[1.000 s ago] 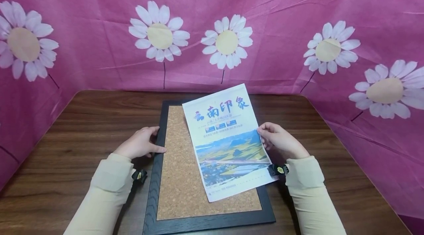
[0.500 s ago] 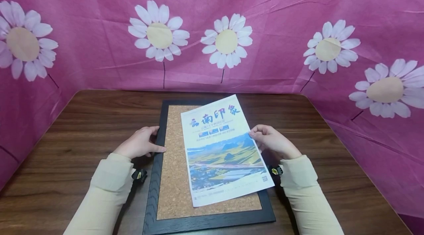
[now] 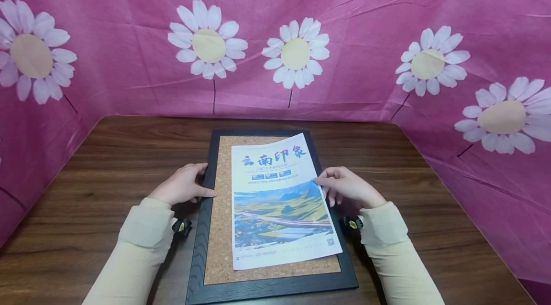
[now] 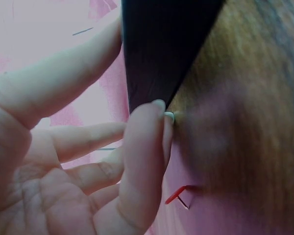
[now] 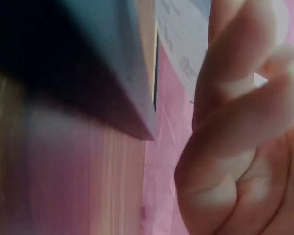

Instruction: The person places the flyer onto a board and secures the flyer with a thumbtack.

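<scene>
A cork board in a black frame lies flat on the wooden table. A printed poster with a landscape photo and large characters lies on the cork, slightly askew. My right hand pinches the poster's right edge about halfway up. My left hand rests on the frame's left rail, its thumb lying on top; the left wrist view shows the fingers curled against the black frame. The right wrist view is blurred: fingers beside the frame's corner.
Pink cloth printed with white daisies hangs behind the table and along both sides. Bare wood lies left and right of the frame.
My right hand has moved left and down with the poster, laying it flatter and squarer over the cork. The left hand has stayed on the frame.
</scene>
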The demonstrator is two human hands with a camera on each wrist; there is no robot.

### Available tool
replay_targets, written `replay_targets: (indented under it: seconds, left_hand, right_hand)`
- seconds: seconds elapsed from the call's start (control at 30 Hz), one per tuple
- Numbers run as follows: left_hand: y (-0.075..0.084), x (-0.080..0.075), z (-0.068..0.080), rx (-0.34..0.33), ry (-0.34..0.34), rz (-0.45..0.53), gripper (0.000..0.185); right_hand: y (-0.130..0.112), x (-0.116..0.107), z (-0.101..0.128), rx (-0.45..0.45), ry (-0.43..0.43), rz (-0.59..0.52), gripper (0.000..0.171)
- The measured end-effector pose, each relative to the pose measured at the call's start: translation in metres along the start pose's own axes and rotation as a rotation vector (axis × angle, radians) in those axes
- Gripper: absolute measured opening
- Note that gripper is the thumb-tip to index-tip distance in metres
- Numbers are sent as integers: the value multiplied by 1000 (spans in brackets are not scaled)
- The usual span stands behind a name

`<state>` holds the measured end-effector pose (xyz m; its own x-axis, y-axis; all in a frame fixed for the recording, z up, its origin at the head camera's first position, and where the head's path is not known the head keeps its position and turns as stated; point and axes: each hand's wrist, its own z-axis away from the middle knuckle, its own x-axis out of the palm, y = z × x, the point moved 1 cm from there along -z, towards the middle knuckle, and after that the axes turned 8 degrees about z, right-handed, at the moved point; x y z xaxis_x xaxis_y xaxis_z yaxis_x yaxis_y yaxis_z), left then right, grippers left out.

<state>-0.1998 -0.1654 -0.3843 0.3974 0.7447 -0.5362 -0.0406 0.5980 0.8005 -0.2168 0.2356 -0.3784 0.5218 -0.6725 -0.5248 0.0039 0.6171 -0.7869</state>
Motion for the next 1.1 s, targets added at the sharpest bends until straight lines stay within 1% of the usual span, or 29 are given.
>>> replay_targets:
  seconds: [0.13, 0.33, 0.5, 0.6, 0.7, 0.83, 0.9, 1.0, 1.1]
  left_hand:
    - [0, 0, -1, -1, 1, -7, 90]
    - [-2, 1, -1, -3, 4, -25, 91]
    - [-2, -1, -2, 10, 8, -27, 89]
    - [-3, -8, -2, 33, 23, -28, 82]
    - [-5, -20, 0, 48, 76, -31, 73]
    - [-8, -35, 5, 34, 157, -71, 66]
    - [-11, -41, 8, 21, 180, -97, 64]
    - [-16, -47, 12, 7, 189, -133, 59]
    - [-22, -47, 15, -14, 155, -168, 51]
  right_hand:
    - [7, 0, -4, -14, -25, 28, 27]
    - [16, 2, -9, -41, -74, 109, 26]
    - [15, 4, -10, -49, -64, 147, 27]
    - [14, 5, -11, -40, -48, 166, 30]
    - [13, 6, -11, -36, -37, 185, 33]
    - [12, 5, -12, -55, -33, 220, 31]
    - [12, 5, -11, -69, -37, 235, 29]
    - [12, 5, -11, -77, -45, 243, 28]
    - [11, 6, -11, -79, -61, 236, 29]
